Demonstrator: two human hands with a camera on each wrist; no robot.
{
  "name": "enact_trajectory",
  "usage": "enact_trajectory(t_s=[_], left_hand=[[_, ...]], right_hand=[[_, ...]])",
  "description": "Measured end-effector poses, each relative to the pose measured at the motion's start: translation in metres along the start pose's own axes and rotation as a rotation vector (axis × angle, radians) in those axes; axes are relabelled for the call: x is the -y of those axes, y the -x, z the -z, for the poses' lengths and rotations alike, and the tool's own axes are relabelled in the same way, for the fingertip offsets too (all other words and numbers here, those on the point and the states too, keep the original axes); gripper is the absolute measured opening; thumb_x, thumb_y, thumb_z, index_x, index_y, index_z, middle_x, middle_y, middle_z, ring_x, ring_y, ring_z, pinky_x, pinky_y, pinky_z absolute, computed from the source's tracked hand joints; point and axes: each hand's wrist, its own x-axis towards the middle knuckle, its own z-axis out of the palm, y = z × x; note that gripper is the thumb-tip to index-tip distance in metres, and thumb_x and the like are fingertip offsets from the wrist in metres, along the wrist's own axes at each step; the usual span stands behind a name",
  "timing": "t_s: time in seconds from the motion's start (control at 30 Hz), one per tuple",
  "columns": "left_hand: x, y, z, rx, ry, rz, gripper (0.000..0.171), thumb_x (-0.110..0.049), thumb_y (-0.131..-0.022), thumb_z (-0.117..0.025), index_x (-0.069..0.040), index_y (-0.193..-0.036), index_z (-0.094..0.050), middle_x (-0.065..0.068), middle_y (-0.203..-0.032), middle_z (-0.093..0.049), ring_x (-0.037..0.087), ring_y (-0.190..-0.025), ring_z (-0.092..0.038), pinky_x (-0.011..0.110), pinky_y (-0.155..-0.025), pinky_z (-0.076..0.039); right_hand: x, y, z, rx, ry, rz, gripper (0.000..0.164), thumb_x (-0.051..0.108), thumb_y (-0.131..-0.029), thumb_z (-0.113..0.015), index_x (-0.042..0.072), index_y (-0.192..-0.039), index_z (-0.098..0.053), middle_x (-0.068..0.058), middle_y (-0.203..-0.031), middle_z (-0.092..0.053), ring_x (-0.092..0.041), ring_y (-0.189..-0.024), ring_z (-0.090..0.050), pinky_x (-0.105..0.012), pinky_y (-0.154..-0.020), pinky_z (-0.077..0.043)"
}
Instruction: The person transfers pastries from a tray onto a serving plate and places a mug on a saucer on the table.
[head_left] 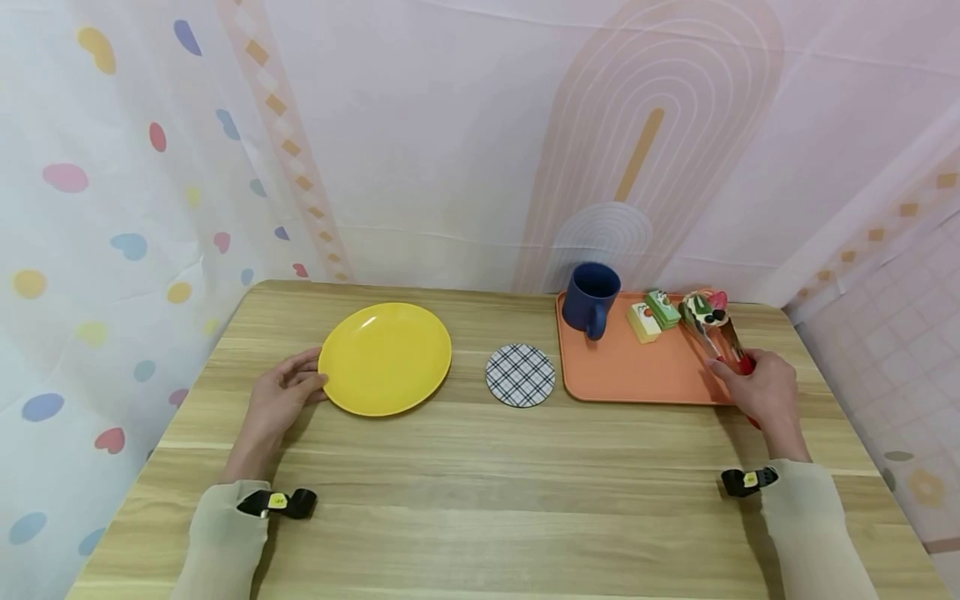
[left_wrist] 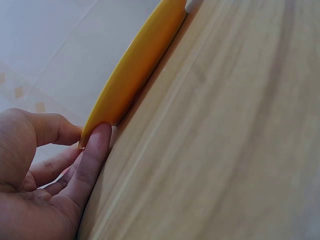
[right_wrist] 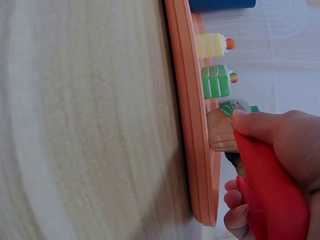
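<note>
The head view is bright—the plate [head_left: 386,362] glares beyond the left hand [head_left: 283,390]. Dimmer wrist views blur the tabletop [left_wrist: 215,135] beside each grip.

A wood-grain table [head_left: 465,500] carries a yellow plate [head_left: 385,359], coaster [head_left: 521,375] (checked) and orange tray [head_left: 637,371].

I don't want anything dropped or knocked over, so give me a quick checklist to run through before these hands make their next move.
1. Left hand pinching the rim of the yellow plate: ok.
2. Right hand gripping the red-handled tongs: ok.
3. Tongs holding the fruit-topped pastry securely: cannot tell; their ends are at it, but the hold is not clearly visible.
4. Pastry separate from the green cake slice: cannot tell; they sit very close.
5. Blue mug upright on the orange tray: ok.
</note>
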Motion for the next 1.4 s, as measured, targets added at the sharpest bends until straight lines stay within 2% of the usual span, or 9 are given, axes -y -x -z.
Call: enact_trajectory(t_s=[0.23,0.47,0.8,1.27,1.4], left_hand=[[0.0,-0.001,0.0,0.004,-0.002,-0.004,0.057,-0.015,-0.102,-0.064,-0.005,-0.154,-0.044,-0.009,-0.115,-0.057,-0.006,-0.093,-0.065,0.018,-0.081,-0.063],[0.0,0.0,0.0,-0.001,0.009,0.0,0.056,-0.013,-0.102,-0.064,-0.004,-0.154,-0.045,-0.01,-0.113,-0.058,-0.006,-0.092,-0.065,0.018,-0.08,-0.064],[-0.001,0.001,0.0,-0.002,0.008,-0.003,0.056,-0.013,-0.101,-0.064,-0.004,-0.154,-0.045,-0.011,-0.112,-0.059,-0.005,-0.091,-0.066,0.018,-0.081,-0.064],[-0.001,0.001,0.0,-0.005,0.006,-0.009,0.056,-0.013,-0.101,-0.065,-0.004,-0.153,-0.046,-0.011,-0.111,-0.059,-0.004,-0.092,-0.065,0.019,-0.08,-0.064],[0.0,0.001,0.0,-0.002,0.003,-0.011,0.056,-0.014,-0.101,-0.065,-0.004,-0.153,-0.046,-0.011,-0.112,-0.059,-0.004,-0.093,-0.066,0.019,-0.08,-0.064]], right_hand=[[-0.003,0.001,0.001,-0.001,0.002,-0.014,0.073,0.047,-0.096,-0.069,-0.019,-0.127,-0.058,-0.035,-0.111,-0.063,-0.04,-0.09,-0.057,-0.028,-0.061,-0.045],[-0.002,0.003,0.004,0.004,0.002,-0.018,0.076,0.051,-0.096,-0.067,-0.018,-0.128,-0.057,-0.034,-0.106,-0.064,-0.039,-0.087,-0.058,-0.026,-0.058,-0.045],[0.005,0.008,0.007,-0.02,-0.006,-0.016,0.073,0.047,-0.096,-0.067,-0.017,-0.128,-0.057,-0.034,-0.108,-0.065,-0.041,-0.09,-0.059,-0.026,-0.06,-0.045],[0.012,0.015,0.011,-0.069,-0.024,0.016,0.064,0.045,-0.095,-0.07,-0.014,-0.119,-0.062,-0.024,-0.088,-0.065,-0.035,-0.079,-0.057,-0.027,-0.055,-0.043],[0.014,0.017,0.011,-0.077,-0.024,0.025,0.064,0.044,-0.095,-0.071,-0.014,-0.119,-0.063,-0.024,-0.087,-0.065,-0.035,-0.078,-0.058,-0.027,-0.055,-0.043]])
